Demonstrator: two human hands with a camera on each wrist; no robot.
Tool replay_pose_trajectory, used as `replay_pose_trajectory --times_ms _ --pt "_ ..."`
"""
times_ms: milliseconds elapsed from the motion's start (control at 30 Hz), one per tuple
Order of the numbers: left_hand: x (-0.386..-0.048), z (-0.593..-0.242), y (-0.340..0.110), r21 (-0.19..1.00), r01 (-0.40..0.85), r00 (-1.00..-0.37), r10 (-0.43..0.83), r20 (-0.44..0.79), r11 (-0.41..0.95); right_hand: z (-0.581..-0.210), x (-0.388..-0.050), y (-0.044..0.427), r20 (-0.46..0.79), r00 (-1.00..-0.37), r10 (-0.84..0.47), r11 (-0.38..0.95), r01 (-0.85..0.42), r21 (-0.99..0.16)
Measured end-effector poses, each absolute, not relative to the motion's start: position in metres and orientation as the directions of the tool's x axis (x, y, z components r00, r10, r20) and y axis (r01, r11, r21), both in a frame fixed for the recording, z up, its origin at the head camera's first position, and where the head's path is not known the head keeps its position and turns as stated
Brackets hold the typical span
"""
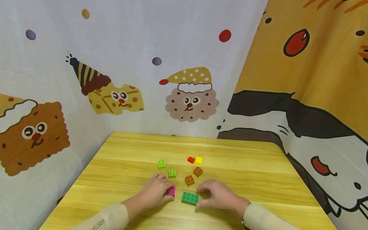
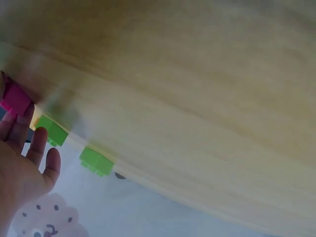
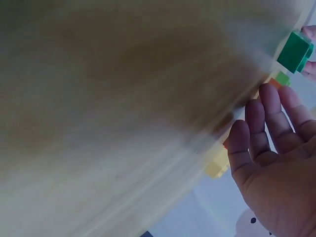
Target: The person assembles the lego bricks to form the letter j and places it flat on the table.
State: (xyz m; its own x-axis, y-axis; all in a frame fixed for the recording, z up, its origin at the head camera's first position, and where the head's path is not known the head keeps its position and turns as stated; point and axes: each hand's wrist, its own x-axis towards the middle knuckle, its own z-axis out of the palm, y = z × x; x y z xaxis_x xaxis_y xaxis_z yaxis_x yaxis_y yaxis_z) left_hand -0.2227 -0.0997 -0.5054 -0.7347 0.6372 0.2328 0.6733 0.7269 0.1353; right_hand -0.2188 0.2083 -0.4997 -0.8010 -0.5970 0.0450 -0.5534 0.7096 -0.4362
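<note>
The left hand (image 1: 153, 191) pinches a magenta brick (image 1: 171, 191) between thumb and fingers on the wooden table; the left wrist view shows this magenta brick (image 2: 16, 98) at the fingertips of the left hand (image 2: 22, 168). Just right of it lies a dark green eight-stud brick (image 1: 190, 198). Around that brick's right end the right hand (image 1: 219, 195) stands with thumb and fingers apart; whether it touches the brick is unclear. In the right wrist view the right hand (image 3: 281, 163) has extended fingers, with the green brick (image 3: 295, 52) beyond them.
Behind the hands on the wooden table (image 1: 115, 166) lie two lime bricks (image 1: 161, 164) (image 1: 172, 173), two brown bricks (image 1: 197, 171) (image 1: 189, 180), a red piece (image 1: 191, 159) and a yellow brick (image 1: 198, 160). A printed cloth (image 1: 138, 38) hangs behind the table.
</note>
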Motion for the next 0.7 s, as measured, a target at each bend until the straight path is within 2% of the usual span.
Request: replay_pose_trajectory --times_ms 167,400,533,700 --pt "-0.223 -0.507 -0.099 0.190 0.647 -0.762 0.612 0.214 0.739 -0.503 -0.216 0.209 0.048 -0.808 -0.587 0.740 -0.560 -0.373" --pt "-0.220 -0.499 -0.084 0.341 0.592 -0.806 0.547 0.227 0.730 -0.505 -0.217 0.209 0.047 -0.808 -0.587 0.745 -0.562 -0.359" --pt "-0.216 -0.491 -0.064 0.400 0.592 -0.803 0.551 0.227 0.699 -0.506 -0.217 0.208 0.047 -0.803 -0.594 0.740 -0.568 -0.361" --pt "-0.211 -0.487 -0.041 0.365 0.640 -0.765 0.603 0.226 0.676 -0.507 -0.216 0.209 0.045 -0.802 -0.596 0.732 -0.566 -0.379"
